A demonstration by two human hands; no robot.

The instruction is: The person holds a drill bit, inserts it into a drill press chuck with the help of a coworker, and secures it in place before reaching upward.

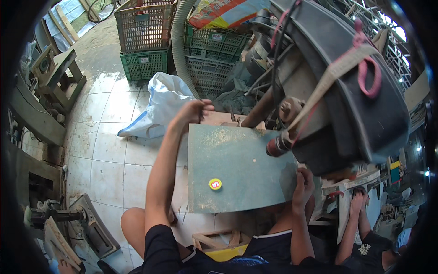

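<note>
A green board (242, 169) with worn edges forms the work surface in front of me. My left hand (195, 110) is over its far left corner, beside a pale wooden piece (214, 118) behind the board. Its fingers are curled, and whatever they hold is hidden. At the board's right edge, my right hand (303, 185) has its fingers pressed together; I cannot make out anything in them. A chuck (278, 145) with a reddish-black sleeve hangs over the board's right side, below a machine with a black housing (365, 118). A small round yellow-and-red disc (215, 184) lies on the board.
A white sack (166, 98) slumps on the tiled floor (107, 155) at the left. Stacked plastic crates (145, 64) and a ribbed hose (178, 45) stand behind. Wooden stands line the far left. Another person's hands (359, 201) show at the lower right.
</note>
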